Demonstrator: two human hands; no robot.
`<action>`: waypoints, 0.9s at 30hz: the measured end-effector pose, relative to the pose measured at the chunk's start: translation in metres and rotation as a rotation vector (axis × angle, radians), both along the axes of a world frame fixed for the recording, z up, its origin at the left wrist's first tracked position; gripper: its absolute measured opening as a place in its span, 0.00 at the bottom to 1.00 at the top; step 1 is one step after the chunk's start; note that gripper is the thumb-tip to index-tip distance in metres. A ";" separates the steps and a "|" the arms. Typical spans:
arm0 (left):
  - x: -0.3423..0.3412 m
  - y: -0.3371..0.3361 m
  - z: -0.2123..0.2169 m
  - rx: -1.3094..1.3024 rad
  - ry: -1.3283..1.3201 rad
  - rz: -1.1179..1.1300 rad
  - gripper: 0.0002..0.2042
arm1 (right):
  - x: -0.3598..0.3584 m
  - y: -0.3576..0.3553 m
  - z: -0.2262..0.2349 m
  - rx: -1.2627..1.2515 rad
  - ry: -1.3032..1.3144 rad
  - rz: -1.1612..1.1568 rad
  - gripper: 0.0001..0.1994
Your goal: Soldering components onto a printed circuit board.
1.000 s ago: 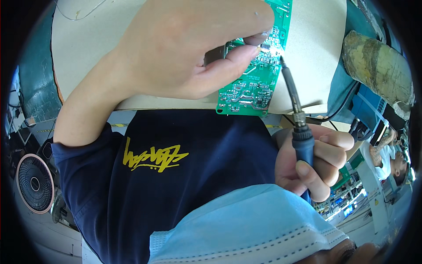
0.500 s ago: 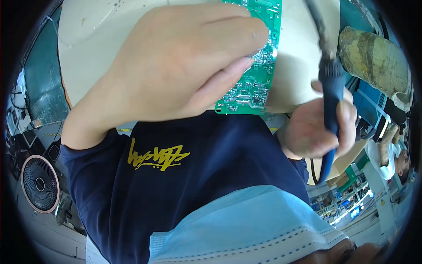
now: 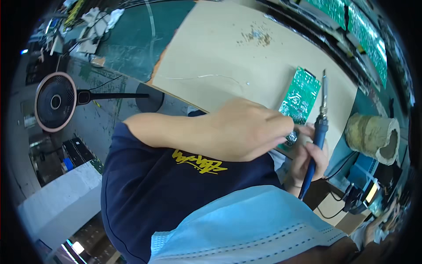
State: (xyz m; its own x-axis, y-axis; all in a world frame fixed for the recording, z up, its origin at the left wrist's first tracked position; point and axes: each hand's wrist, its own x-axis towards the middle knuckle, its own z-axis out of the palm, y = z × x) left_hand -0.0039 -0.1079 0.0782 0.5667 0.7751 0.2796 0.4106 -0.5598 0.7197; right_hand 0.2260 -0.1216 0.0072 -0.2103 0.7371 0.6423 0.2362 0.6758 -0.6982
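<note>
A green circuit board [image 3: 301,91] lies on the beige work board, its component-covered face up and its near end partly behind my hands. My left hand [image 3: 259,132] reaches over this near end with fingers curled together; whatever they may pinch is hidden. Beside the board's right edge, my right hand [image 3: 317,158] is wrapped around the blue handle of a soldering iron [image 3: 321,127]. The iron's metal tip points up and away, apart from the circuit board. The fingertips of both hands come close together near the board's near end.
On the beige work board [image 3: 198,48] lie scattered small bits [image 3: 257,37] and a thin silvery strand [image 3: 211,75]. More green boards [image 3: 369,39] stand at the far right. A worn cylinder [image 3: 373,137] sits right of the iron. A fan [image 3: 56,102] stands at left.
The view has shifted, showing more of the bench. My left hand now covers the circuit board's near end rather than its middle, and my right hand with the soldering iron is closer to it.
</note>
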 end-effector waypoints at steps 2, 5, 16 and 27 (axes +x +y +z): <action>0.008 -0.006 -0.002 0.090 -0.044 0.053 0.08 | -0.005 -0.003 0.002 0.001 0.036 0.054 0.19; 0.018 -0.010 -0.005 0.130 -0.111 0.085 0.08 | -0.011 -0.008 0.004 0.032 0.089 0.042 0.20; -0.025 -0.013 0.007 0.171 0.110 0.150 0.04 | 0.017 -0.009 0.016 0.135 0.142 -0.176 0.15; -0.096 -0.016 -0.016 -0.338 0.327 0.023 0.11 | 0.063 0.002 -0.005 0.027 -0.010 -0.032 0.10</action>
State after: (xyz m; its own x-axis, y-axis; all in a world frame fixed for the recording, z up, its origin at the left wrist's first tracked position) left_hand -0.0996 -0.1242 0.0626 0.5644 0.8054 -0.1808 0.6558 -0.3044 0.6909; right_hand 0.2895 -0.1200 0.0019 -0.1932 0.7259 0.6601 0.2646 0.6864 -0.6774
